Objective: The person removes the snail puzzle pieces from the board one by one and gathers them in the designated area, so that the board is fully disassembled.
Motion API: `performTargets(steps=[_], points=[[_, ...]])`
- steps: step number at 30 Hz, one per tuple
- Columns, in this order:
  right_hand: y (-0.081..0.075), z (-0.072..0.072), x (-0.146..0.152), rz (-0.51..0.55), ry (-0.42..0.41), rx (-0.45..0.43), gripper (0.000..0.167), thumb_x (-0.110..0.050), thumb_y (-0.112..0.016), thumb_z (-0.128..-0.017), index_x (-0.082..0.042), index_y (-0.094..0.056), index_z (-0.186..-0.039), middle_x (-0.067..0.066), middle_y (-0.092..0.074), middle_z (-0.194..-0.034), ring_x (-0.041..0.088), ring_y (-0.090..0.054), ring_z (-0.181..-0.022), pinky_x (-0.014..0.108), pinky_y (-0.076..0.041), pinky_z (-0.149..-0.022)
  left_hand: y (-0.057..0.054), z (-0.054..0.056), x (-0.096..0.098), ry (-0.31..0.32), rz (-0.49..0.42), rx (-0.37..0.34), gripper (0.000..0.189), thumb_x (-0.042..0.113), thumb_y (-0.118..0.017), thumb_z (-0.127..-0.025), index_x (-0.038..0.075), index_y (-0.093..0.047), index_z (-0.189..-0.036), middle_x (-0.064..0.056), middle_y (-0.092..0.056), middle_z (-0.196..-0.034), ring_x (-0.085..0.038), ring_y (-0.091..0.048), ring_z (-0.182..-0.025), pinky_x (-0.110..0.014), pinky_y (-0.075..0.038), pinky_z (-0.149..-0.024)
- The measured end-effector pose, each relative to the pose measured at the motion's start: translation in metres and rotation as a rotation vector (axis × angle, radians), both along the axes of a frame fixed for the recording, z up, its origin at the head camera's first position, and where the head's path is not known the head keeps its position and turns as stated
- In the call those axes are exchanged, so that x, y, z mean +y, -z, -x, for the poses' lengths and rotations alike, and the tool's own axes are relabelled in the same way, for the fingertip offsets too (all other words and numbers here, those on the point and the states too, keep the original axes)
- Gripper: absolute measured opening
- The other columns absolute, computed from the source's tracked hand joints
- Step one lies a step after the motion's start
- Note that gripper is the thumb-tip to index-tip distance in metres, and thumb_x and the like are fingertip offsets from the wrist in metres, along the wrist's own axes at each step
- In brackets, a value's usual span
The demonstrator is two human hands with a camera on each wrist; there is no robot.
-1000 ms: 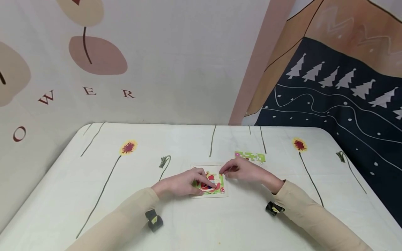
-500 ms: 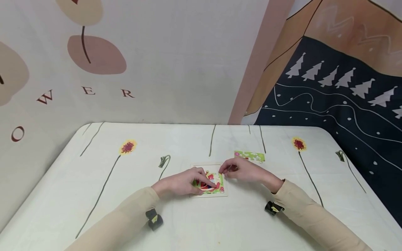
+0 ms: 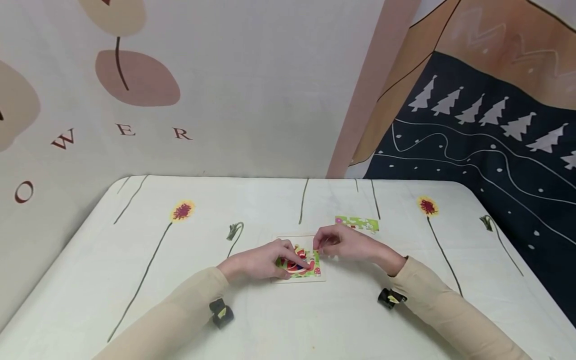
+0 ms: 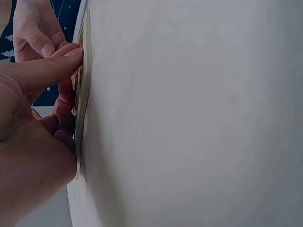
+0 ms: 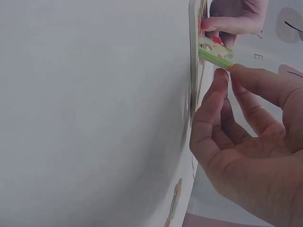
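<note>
A framed jigsaw puzzle (image 3: 316, 270) with a red, green and yellow picture lies on the table in the head view. My left hand (image 3: 263, 261) rests across its left side, index finger laid over the picture and thumb near the front edge. At the puzzle's far right corner, my right hand (image 3: 346, 243) pinches a puzzle piece between thumb and fingertips. The right wrist view shows that green-edged piece (image 5: 215, 57) tilted up from the tray (image 5: 193, 56). Several pieces under my left hand are hidden.
A green group of joined puzzle pieces (image 3: 366, 224) lies behind my right hand. Printed flowers mark the white tablecloth (image 3: 288, 320). A pale patterned backdrop (image 3: 252, 100) rises at the table's far edge, with a dark tree-printed cloth (image 3: 486, 145) at right.
My right fingertips have shifted slightly at the puzzle's far right corner, still pinching there. The left hand stays in place on the puzzle.
</note>
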State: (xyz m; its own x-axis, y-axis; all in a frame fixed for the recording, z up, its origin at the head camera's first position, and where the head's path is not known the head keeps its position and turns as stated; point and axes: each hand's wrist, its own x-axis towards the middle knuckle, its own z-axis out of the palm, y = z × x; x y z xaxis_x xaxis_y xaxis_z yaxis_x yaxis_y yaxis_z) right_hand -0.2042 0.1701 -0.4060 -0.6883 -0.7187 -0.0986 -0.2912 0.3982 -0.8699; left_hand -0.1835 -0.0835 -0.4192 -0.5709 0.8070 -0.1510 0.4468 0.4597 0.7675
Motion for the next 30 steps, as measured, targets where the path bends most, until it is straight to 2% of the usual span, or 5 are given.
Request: performTargets(steps=[10, 13, 16, 22, 30], points=[[0.003, 0.001, -0.002, 0.007, 0.06, -0.004, 0.011, 0.006, -0.058, -0.089, 0.0, -0.064, -0.095, 0.004, -0.064, -0.086, 0.016, -0.054, -0.077, 0.032, -0.043, -0.081, 0.0, 0.0, 0.0, 0.012, -0.006, -0.014, 0.038, 0.004, -0.07, -0.086, 0.019, -0.071, -0.121, 0.006, -0.05, -0.102, -0.014, -0.041, -0.1, -0.032, -0.035, -0.088], [0.003, 0.002, -0.001, 0.004, 0.098, 0.012, 0.011, 0.005, -0.059, -0.088, -0.002, -0.064, -0.094, 0.003, -0.065, -0.083, 0.016, -0.057, -0.076, 0.044, -0.023, -0.107, 0.0, 0.001, 0.0, 0.012, -0.007, -0.016, 0.038, 0.004, -0.07, -0.086, 0.019, -0.071, -0.12, 0.006, -0.05, -0.101, -0.014, -0.041, -0.099, -0.032, -0.035, -0.087], [0.003, 0.002, 0.001, 0.004, 0.128, 0.018, 0.012, 0.006, -0.058, -0.087, -0.002, -0.064, -0.094, 0.003, -0.065, -0.081, 0.017, -0.059, -0.076, 0.049, 0.006, -0.111, 0.0, 0.001, 0.0, 0.009, 0.0, -0.013, 0.038, 0.004, -0.07, -0.086, 0.02, -0.071, -0.12, 0.006, -0.049, -0.101, -0.014, -0.04, -0.099, -0.032, -0.035, -0.087], [0.002, -0.001, 0.01, 0.012, 0.141, -0.021, 0.01, 0.004, -0.058, -0.088, 0.002, -0.064, -0.096, 0.005, -0.064, -0.087, 0.016, -0.057, -0.078, 0.036, -0.04, -0.088, 0.0, 0.001, 0.0, 0.004, 0.006, -0.011, 0.037, 0.005, -0.07, -0.086, 0.02, -0.071, -0.12, 0.006, -0.049, -0.101, -0.015, -0.04, -0.099, -0.032, -0.036, -0.087], [0.001, -0.003, 0.026, 0.02, 0.137, 0.013, 0.012, 0.004, -0.056, -0.087, -0.001, -0.064, -0.094, 0.002, -0.063, -0.086, 0.013, -0.059, -0.076, 0.026, -0.046, -0.071, 0.001, 0.0, -0.001, 0.01, 0.005, 0.003, 0.038, 0.005, -0.07, -0.086, 0.021, -0.07, -0.121, 0.007, -0.049, -0.1, -0.014, -0.04, -0.098, -0.031, -0.036, -0.086]])
